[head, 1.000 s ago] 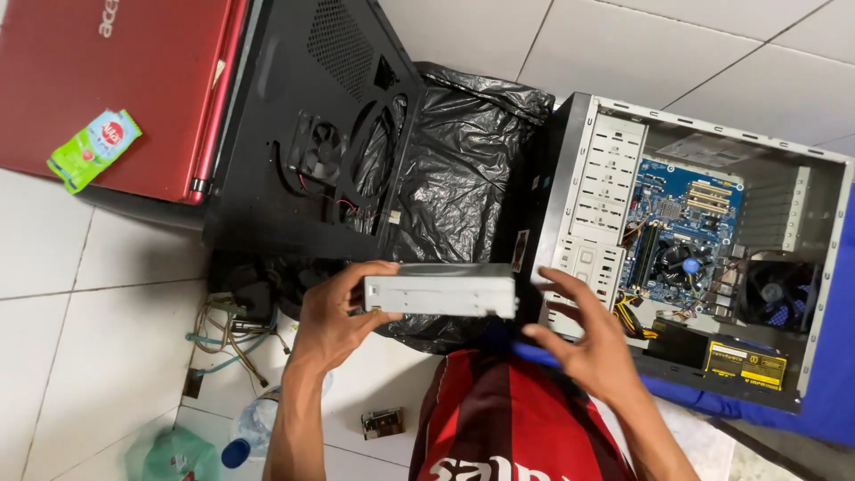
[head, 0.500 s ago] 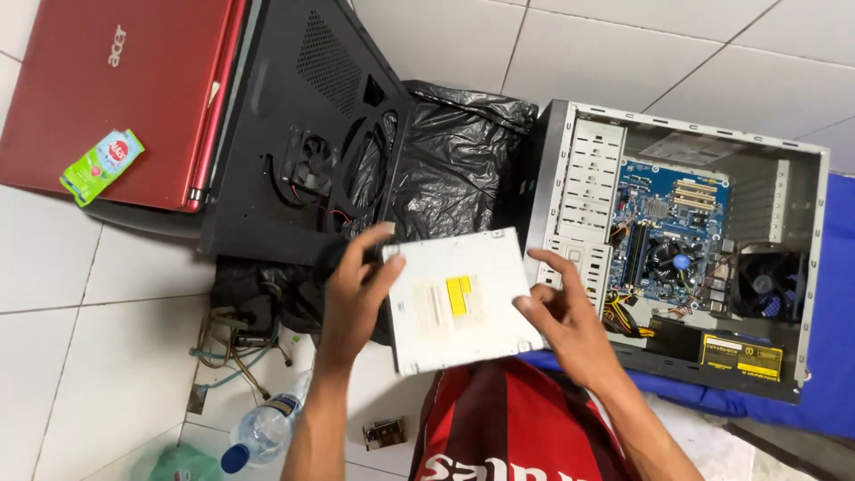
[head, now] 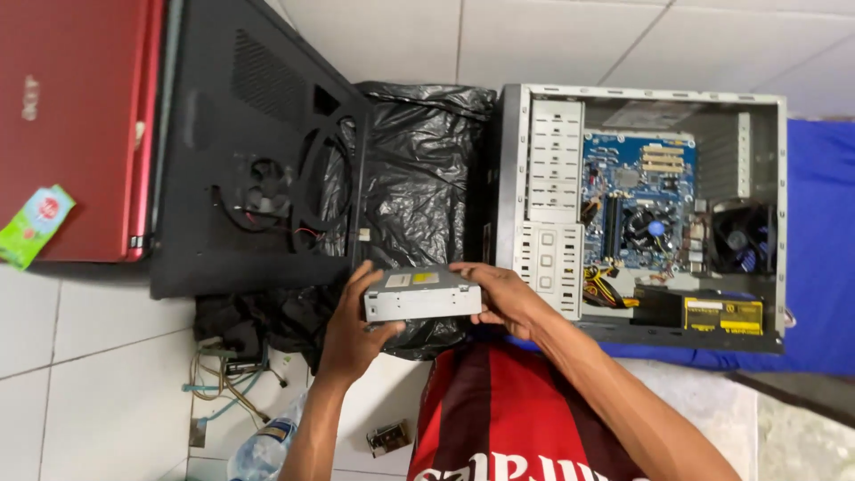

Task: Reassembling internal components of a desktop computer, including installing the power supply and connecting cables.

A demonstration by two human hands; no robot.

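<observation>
- On the tile floor (head: 107, 392), right of centre: open PC case (head: 775, 214), lying on its side, blue motherboard (head: 637, 205) showing inside w/ CPU fan and a rear fan; case partly rests on a blue mat (head: 819, 249).
- Left of it: black side panel (head: 249, 178) w/ a small fan + wires, leaning over a red laptop (head: 80, 134). Green packet (head: 36, 223) sits on the laptop's lower corner.
- Between panel and case: crumpled black plastic bag (head: 419, 178).
- Over the bag's lower edge, above my lap: grey optical drive (head: 423, 298), held level between both hands, narrow face toward me.
- Left hand (head: 356, 325) grasping the drive's left end, thumb on top, fingers underneath.
- Right hand (head: 503, 298) grasping the right end, fingers wrapped over the top edge.
- Handling, my guess: stiff sheet-metal box, moderate wt, not slippery but edges prob sharp. Best held by the two short ends or long sides as now; keep off the tray face and rear connectors, those look fragile.
- Small stuff by my left arm: loose cables (head: 227, 383), clear plastic bottle (head: 263, 445), small metal part (head: 387, 436) on the tile.
</observation>
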